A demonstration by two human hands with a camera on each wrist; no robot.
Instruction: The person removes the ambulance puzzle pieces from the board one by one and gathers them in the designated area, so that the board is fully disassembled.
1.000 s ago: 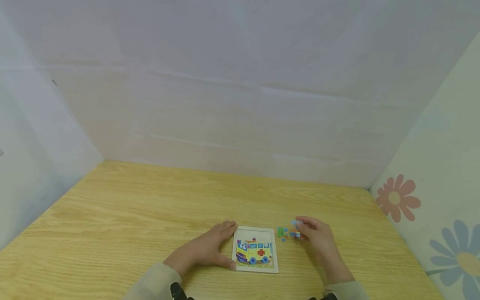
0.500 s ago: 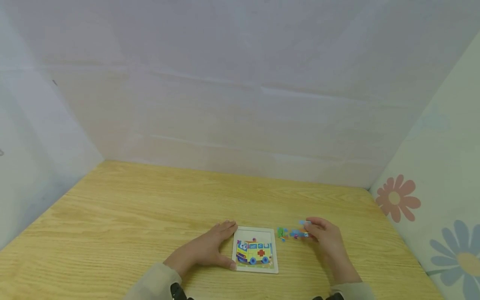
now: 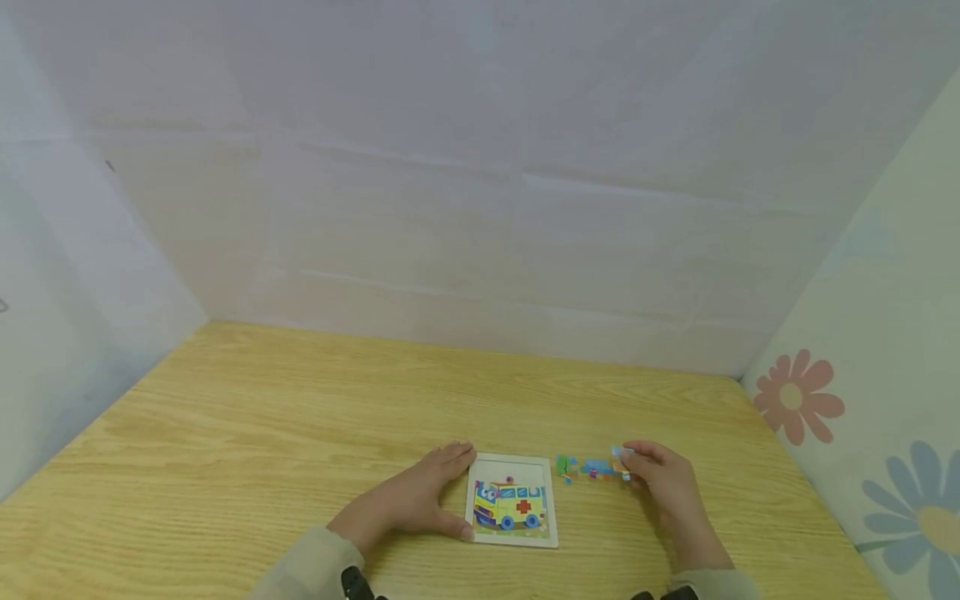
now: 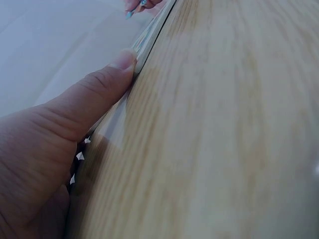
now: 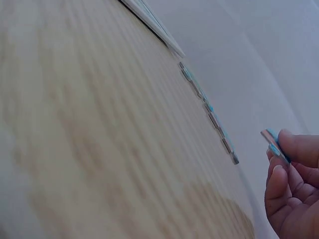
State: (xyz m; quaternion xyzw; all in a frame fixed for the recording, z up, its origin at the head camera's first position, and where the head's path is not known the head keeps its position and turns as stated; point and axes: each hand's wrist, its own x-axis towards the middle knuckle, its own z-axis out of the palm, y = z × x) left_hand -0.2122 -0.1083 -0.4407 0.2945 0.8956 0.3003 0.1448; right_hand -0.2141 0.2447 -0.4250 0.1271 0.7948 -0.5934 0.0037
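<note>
A white-framed puzzle tray (image 3: 517, 541) lies on the table in the head view. Its lower part is filled with an ambulance picture (image 3: 517, 504); the upper part shows pale backing. My left hand (image 3: 420, 500) rests along the tray's left side with fingers spread, and the thumb (image 4: 99, 89) touches its near corner. To the right, my right hand (image 3: 671, 492) pinches a small blue and orange puzzle piece (image 5: 274, 144) between thumb and fingers, held above the tabletop. Several loose puzzle pieces (image 3: 597, 468) lie flat between that hand and the tray, with a green piece (image 3: 563, 466) nearest the tray.
The wood-grain table (image 3: 315, 400) extends left and behind the tray. A pale sheet-like wall (image 3: 480, 208) stands at its back, and a wall with printed flowers (image 3: 798, 396) borders the right side.
My right hand has moved to the right, away from the tray, with the puzzle piece in its fingers, uncovering more of the loose pieces. The left hand and tray have stayed put.
</note>
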